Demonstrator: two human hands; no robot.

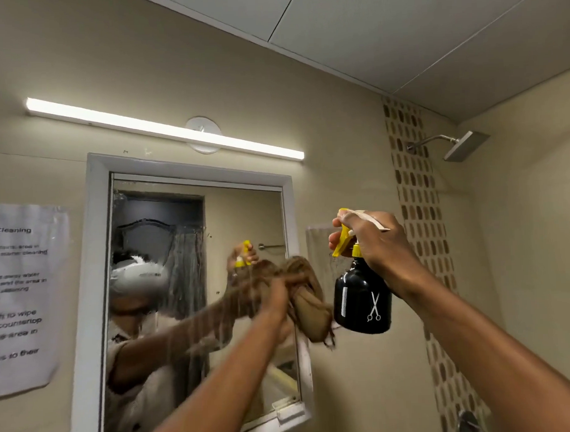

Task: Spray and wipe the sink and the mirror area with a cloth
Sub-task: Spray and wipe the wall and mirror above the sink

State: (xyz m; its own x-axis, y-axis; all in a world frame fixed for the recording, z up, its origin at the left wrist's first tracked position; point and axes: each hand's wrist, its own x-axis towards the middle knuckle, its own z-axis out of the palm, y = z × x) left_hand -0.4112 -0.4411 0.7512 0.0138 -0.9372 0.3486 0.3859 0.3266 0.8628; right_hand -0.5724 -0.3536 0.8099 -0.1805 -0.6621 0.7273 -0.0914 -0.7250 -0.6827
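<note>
In the head view, both arms are raised up toward the wall. The left hand [278,300] is closed around a brown cloth [308,307] and presses it against the right side of the mirror [189,283], near the white frame [97,254]. This hand and the cloth look blurred. The left forearm goes up diagonally from the lower middle of the picture.

The right hand [372,242] is clamped on the neck of a black spray bottle [362,302], with fingers [334,238] around the yellow trigger [342,241]. The bottle hangs upright, just to the right of the mirror and in front of the beige wall; it has a white scissors drawing on it. The right arm comes from the lower right corner.

The glass shows wet streaks in its left part. A lit tube lamp [164,128] is above the mirror, a printed paper notice [21,289] is on the wall to the left, and a shower head [465,145] is to the upper right. The sink is not visible.
</note>
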